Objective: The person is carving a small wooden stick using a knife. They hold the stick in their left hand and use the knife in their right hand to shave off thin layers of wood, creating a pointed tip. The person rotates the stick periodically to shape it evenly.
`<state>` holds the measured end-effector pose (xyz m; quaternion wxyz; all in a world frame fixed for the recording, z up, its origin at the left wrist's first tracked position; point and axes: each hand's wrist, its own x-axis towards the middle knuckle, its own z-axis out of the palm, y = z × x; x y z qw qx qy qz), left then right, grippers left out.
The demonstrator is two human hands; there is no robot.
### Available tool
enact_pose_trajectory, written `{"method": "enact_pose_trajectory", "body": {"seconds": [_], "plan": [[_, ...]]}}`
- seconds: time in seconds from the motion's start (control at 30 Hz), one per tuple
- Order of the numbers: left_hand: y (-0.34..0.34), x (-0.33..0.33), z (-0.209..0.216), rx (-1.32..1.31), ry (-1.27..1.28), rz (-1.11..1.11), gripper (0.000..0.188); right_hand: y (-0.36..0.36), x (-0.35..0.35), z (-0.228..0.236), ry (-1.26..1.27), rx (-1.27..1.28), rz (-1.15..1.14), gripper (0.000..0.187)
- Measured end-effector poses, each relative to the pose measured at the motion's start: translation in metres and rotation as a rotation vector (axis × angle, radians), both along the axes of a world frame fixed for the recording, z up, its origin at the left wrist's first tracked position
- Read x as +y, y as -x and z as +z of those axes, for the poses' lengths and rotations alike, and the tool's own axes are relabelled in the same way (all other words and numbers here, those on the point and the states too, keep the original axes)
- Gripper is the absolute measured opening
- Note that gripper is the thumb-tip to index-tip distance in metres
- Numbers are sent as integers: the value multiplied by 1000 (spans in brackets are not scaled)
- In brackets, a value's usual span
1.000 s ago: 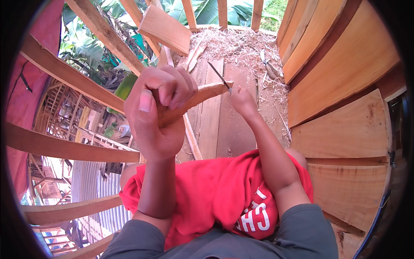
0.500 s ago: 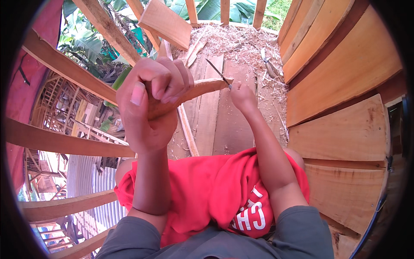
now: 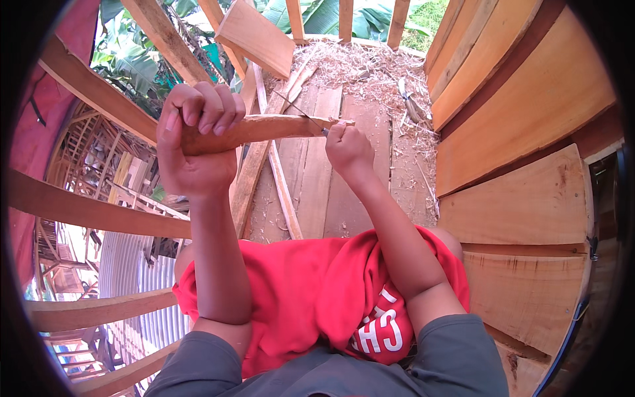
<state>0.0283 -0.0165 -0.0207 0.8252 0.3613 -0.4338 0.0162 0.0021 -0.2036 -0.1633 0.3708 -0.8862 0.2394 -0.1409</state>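
Gripping wood (image 3: 271, 128), left hand (image 3: 192, 169) upright

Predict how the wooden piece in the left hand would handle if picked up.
The wooden piece is likely stiff, showing no sag beyond the left hand. Its slender shape suggests it is fairly light. Its uneven, tapering outline would probably discourage smooth rolling.

I register, over the remote link, the curved wood piece (image 3: 264, 130) as orange-brown with a paler upper edge; knife blade (image 3: 297, 109), dark; cloth (image 3: 284, 278), red with white lettering (image 3: 382, 339); sleeves (image 3: 202, 360), dark grey; corrugated sheet (image 3: 122, 264), silver-grey, striped.
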Motion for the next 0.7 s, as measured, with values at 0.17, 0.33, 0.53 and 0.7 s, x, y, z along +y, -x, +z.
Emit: {"method": "enact_pose_trajectory", "body": {"seconds": [0.17, 0.33, 0.53, 0.7], "plan": [[6, -5, 5, -90, -87, -52, 23, 18, -1, 24, 87, 88, 48, 54], [25, -18, 7, -165, -220, -67, 26, 14, -12, 28, 60, 98, 40, 56], [27, -27, 9, -151, -175, -38, 25, 0, -41, -18, -45, 188, -48, 57], [29, -28, 10, -139, -178, -3, 25, 14, -7, 32, -63, 122, 16, 58]]}}
